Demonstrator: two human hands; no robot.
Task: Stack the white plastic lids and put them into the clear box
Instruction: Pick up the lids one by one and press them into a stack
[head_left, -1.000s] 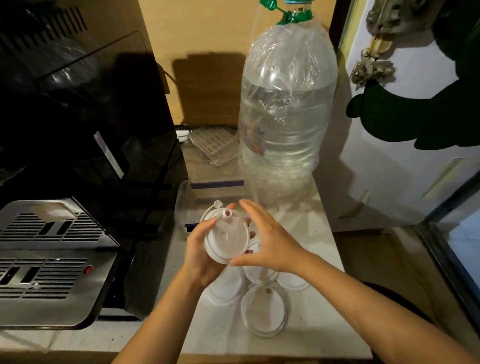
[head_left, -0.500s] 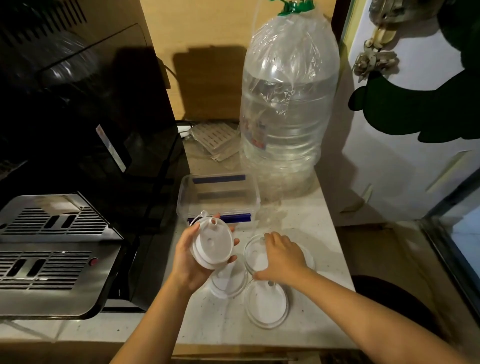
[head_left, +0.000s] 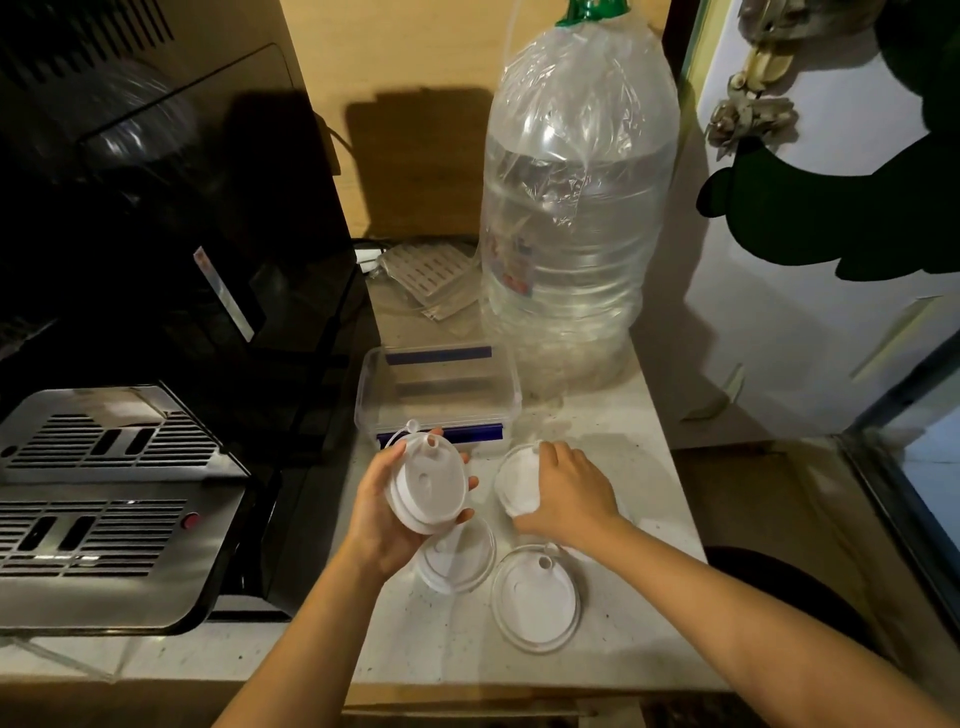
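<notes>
My left hand (head_left: 376, 519) grips a small stack of white plastic lids (head_left: 427, 486) above the counter, tilted toward me, just in front of the clear box (head_left: 439, 395). The box stands open with blue clips at its front and back. My right hand (head_left: 569, 491) rests on a white lid (head_left: 511, 480) lying on the counter, fingers curled over its right edge. Two more lids lie flat: one (head_left: 457, 564) partly under the held stack, one (head_left: 535, 600) nearest me.
A large clear water bottle (head_left: 576, 218) stands right behind the box. A black and steel coffee machine (head_left: 119, 493) fills the left side. Some packets (head_left: 431, 275) lie at the back. The counter's right edge (head_left: 680, 493) drops to the floor.
My right hand left the held stack, went down to the counter and settled on a lid there. My left hand lowered the stack a little toward me.
</notes>
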